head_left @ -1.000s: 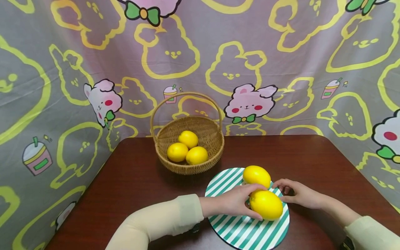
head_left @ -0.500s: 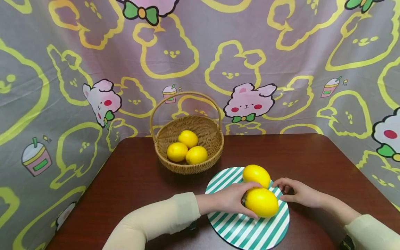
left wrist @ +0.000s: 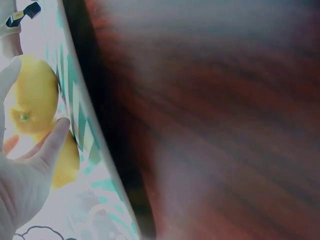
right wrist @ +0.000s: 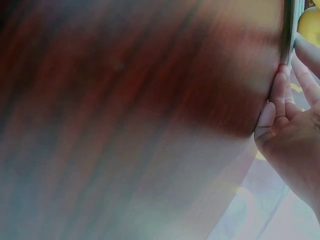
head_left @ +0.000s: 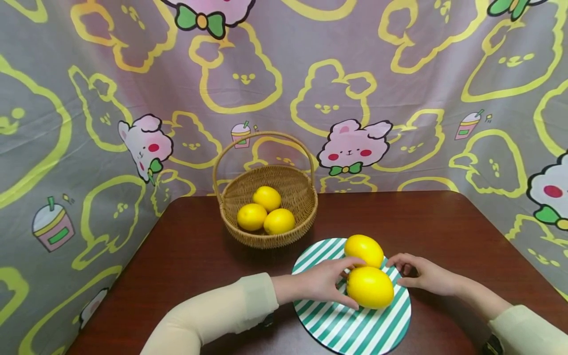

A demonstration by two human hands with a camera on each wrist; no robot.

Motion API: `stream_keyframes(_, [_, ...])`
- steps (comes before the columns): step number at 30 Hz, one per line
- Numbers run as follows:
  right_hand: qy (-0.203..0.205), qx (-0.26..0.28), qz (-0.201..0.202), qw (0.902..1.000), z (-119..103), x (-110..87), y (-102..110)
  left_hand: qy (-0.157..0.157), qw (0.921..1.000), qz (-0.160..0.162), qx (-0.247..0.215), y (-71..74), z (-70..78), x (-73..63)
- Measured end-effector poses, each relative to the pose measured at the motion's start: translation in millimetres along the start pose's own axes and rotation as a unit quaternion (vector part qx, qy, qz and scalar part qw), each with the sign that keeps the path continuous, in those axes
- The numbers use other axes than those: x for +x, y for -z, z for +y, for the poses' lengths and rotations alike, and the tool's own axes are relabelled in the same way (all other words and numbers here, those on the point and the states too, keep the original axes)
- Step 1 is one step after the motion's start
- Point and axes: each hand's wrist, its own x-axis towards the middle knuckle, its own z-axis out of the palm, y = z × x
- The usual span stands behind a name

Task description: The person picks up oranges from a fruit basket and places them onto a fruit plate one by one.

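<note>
Two yellow lemons lie together on a round board with green and white stripes. My left hand is at the left side of the near lemon, thumb and fingers spread around its end with a gap at the palm. Its fingers also reach close to the far lemon. In the left wrist view, the near lemon shows its stem end between the thumb and a finger. My right hand rests at the board's right rim, fingertips and thumb at the edge, fingers loosely bent.
A wicker basket with a tall handle stands at the back left of the dark wooden table. It holds three lemons. A patterned cloth hangs behind the table and along both sides.
My left hand has shifted the near lemon slightly left on the board, then loosened and drawn back a little to the left. The right hand stays at the rim.
</note>
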Motion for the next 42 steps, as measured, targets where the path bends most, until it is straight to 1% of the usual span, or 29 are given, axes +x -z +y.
stream_keyframes(4, [-0.014, 0.005, -0.003, 0.9999, -2, 0.6, 0, 0.010, 0.9999, 0.001, -0.007, 5.9, -1.4, -6.2])
stream_keyframes(7, [-0.023, 0.009, -0.004, 0.9997, -3, 0.7, 0, 0.022, 0.9997, 0.005, -0.004, 15.3, -1.0, -12.5])
stream_keyframes(12, [-0.009, 0.008, -0.003, 0.9999, -2, 0.0, 1, 0.028, 0.9996, 0.005, -0.006, 34.3, 0.1, -24.6])
stream_keyframes(17, [0.000, 0.007, -0.003, 1.0000, -2, -0.2, 1, 0.029, 0.9994, -0.017, -0.008, 53.4, 3.0, -35.6])
stream_keyframes(21, [-0.012, 0.015, -0.007, 0.9998, -1, -0.1, 1, 0.035, 0.9984, -0.044, -0.004, 69.6, 6.9, -43.7])
stream_keyframes(24, [-0.019, 0.018, -0.009, 0.9996, -1, 0.3, 1, 0.028, 0.9980, -0.057, 0.003, 81.9, 10.2, -48.6])
stream_keyframes(26, [-0.014, 0.018, -0.010, 0.9997, -1, 0.4, 1, 0.019, 0.9980, -0.058, 0.016, 90.5, 12.6, -51.1])
stream_keyframes(30, [-0.005, 0.013, -0.007, 0.9999, 0, 0.5, 1, 0.014, 0.9988, -0.045, 0.017, 107.3, 17.2, -55.4])
stream_keyframes(34, [0.001, 0.011, -0.008, 0.9999, 1, 0.7, 1, 0.013, 0.9997, -0.020, 0.009, 121.8, 20.8, -58.0])
stream_keyframes(36, [0.000, 0.012, -0.009, 0.9999, 1, 0.8, 1, 0.013, 0.9998, -0.007, 0.015, 128.1, 21.4, -59.0])
stream_keyframes(40, [-0.005, 0.014, -0.010, 0.9998, 2, 1.1, 1, 0.018, 0.9995, 0.018, 0.020, 139.0, 21.1, -61.5])
stream_keyframes(42, [-0.007, 0.013, -0.011, 0.9998, 2, 1.5, 1, 0.027, 0.9990, 0.030, 0.021, 143.8, 20.5, -63.1])
